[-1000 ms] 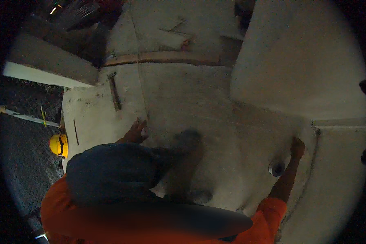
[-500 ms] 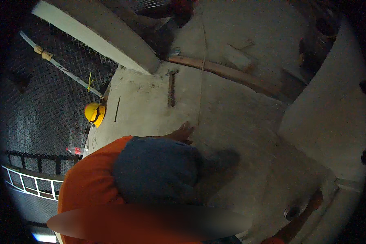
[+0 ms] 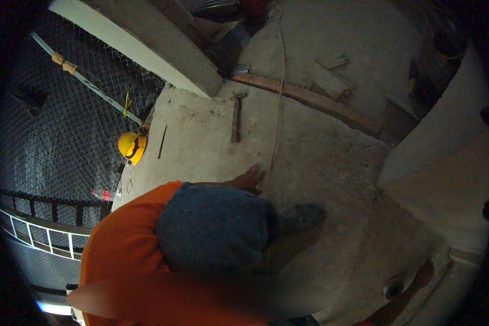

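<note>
A: What is the biggest thing here?
B: The grey floor (image 3: 337,163). The work is down on it. Dark mesh (image 3: 54,130) is on the left, and a pale wall (image 3: 440,157) stands on the right.
A: And next?
B: An orange shirt (image 3: 122,233), then a bent blue-grey trouser leg (image 3: 217,225). Past them, a long wooden strip (image 3: 309,99) lies across the floor.
A: What's that yellow thing?
B: A helmet (image 3: 129,145), at the floor's left edge by the mesh.
A: Where are the hands?
B: The left hand (image 3: 250,178) is on the floor with its fingers a bit wide. The right hand (image 3: 426,270) is far to the right, near the wall's foot. It's too dark there, so I can't tell if it's wide or holding something.
A: Any smaller things?
B: A hammer (image 3: 236,119) lies beyond the left hand. A thin string (image 3: 282,60) runs down to just beside that hand. A round grey ring (image 3: 393,288) sits near the right arm.
</note>
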Motion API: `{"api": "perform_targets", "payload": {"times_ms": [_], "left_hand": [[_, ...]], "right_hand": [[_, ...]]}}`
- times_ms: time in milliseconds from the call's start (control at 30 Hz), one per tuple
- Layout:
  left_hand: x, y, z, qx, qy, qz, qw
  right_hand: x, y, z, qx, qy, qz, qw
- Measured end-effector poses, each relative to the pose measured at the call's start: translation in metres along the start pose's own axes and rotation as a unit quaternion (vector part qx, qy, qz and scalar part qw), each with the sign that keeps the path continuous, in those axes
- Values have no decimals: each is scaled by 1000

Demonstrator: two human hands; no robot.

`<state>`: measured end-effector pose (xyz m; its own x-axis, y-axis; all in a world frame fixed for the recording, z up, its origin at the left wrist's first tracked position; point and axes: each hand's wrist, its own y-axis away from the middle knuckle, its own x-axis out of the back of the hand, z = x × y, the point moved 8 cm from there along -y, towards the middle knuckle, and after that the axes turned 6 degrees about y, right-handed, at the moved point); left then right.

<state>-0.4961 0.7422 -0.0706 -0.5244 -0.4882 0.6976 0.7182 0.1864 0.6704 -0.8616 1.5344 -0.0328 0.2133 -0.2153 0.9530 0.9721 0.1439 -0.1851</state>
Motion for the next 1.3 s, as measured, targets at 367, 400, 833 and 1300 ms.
{"api": "perform_targets", "payload": {"times_ms": [367, 400, 833, 1300], "left_hand": [[-8, -8, -2, -17, -25, 19, 999], [-9, -11, -2, -22, -29, 16, 999], [-4, 22, -21, -74, 135, 88, 984], [-16, 21, -19, 13, -31, -7, 999]], "right_hand": [[-33, -16, 20, -63, 27, -139, 988], [-33, -17, 17, -54, 19, -128, 990], [-37, -35, -58, -58, -45, -91, 993], [-16, -39, -30, -190, -101, -166, 963]]}}
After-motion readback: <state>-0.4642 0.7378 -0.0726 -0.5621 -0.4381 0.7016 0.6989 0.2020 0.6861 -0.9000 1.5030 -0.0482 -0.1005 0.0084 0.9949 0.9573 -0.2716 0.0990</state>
